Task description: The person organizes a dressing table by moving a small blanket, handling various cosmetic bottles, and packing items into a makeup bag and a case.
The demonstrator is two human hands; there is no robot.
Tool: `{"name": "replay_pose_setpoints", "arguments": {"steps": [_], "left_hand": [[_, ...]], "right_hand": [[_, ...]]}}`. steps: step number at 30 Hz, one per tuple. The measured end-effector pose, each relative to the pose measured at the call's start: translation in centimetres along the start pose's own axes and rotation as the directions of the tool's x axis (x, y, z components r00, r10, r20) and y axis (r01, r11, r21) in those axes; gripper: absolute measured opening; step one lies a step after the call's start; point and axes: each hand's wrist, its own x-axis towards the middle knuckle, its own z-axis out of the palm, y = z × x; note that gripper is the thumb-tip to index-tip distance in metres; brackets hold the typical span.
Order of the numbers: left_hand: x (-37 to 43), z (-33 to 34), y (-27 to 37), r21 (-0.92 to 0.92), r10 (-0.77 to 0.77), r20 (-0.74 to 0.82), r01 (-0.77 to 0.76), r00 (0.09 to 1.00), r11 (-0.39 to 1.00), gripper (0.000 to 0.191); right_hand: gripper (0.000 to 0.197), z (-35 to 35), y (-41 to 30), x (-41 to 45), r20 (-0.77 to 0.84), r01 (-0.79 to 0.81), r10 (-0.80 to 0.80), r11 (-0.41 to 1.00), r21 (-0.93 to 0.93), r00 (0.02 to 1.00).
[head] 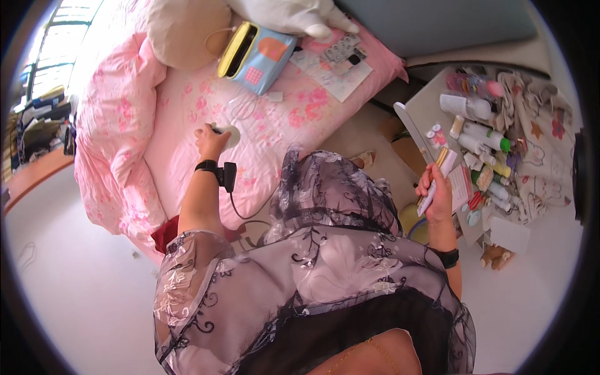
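Note:
Over the pink floral bedspread (201, 105), my left hand (211, 140) grips a pale round object (231, 138) with a dark part near the fingertips; its exact kind is not clear. To the right, beside the table, my right hand (438, 197) is closed around a pale lavender tube (448, 161). A slim gold-coloured stick (441, 157) lies along that tube in the same grasp. Below this hand is a printed pink card or box (460, 183) on the table's near side.
The small table (422, 96) carries several bottles, including a white one (464, 107), red-handled scissors (476, 200) and a patterned cloth (536, 154). On the bed lie a blue and yellow pouch (260, 58), paper sheets (349, 82), blister packs (341, 48) and a thin white cable (243, 108).

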Motion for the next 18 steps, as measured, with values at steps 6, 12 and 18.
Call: {"name": "replay_pose_setpoints", "arguments": {"steps": [6, 12, 18], "left_hand": [[3.6, 1.3, -5.4, -0.009, -0.100, 0.057, 0.100, 0.993, 0.995, 0.063], [6.5, 6.4, -9.3, -0.011, -0.096, 0.127, 0.099, 0.987, 0.995, 0.073], [6.7, 4.3, -8.8, -0.058, -0.114, 0.164, 0.125, 0.980, 0.990, 0.087]], "right_hand": [[0.016, 6.1, 1.5, 0.3, 0.022, -0.035, 0.039, 0.981, -0.189, 0.999], [0.016, 9.0, 2.5, 0.4, -0.016, -0.069, 0.067, 0.965, -0.252, 0.998], [0.016, 10.6, 2.7, 0.6, -0.028, -0.067, 0.062, 0.966, -0.248, 0.998]]}}
